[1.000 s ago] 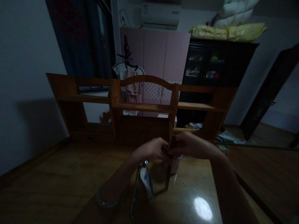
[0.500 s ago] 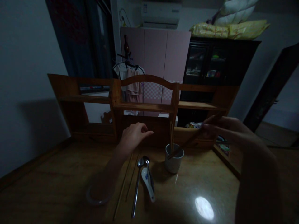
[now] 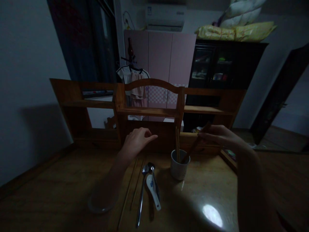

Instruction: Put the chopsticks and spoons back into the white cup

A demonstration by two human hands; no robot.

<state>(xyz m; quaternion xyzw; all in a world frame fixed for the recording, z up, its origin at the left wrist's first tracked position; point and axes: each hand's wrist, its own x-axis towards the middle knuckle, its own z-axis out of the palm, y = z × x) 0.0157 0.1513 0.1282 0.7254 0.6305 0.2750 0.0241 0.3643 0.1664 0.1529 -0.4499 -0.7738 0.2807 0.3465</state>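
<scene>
My right hand (image 3: 218, 135) pinches the top of dark wooden chopsticks (image 3: 193, 149) that slant down into a white cup (image 3: 179, 166) on the wooden table (image 3: 60, 190). Another pair of chopsticks (image 3: 178, 143) stands upright in the same cup. My left hand (image 3: 137, 140) hovers above the table left of the cup, fingers loosely curled, holding nothing. Below it lie a metal spoon (image 3: 142, 190), a white ceramic spoon (image 3: 152, 190) and a pair of light chopsticks (image 3: 129, 195).
A wooden shelf unit (image 3: 147, 111) stands along the table's back edge. A clear round dish (image 3: 98, 203) sits under my left forearm. Behind are a pink wardrobe (image 3: 160, 58), a dark cabinet (image 3: 222, 67) and a clothes rack (image 3: 132, 77). The room is dim.
My hands were together over the cup; they parted. The right hand swung out right with chopsticks, then came back lower, setting them deeper in the cup. The left hand stayed raised.
</scene>
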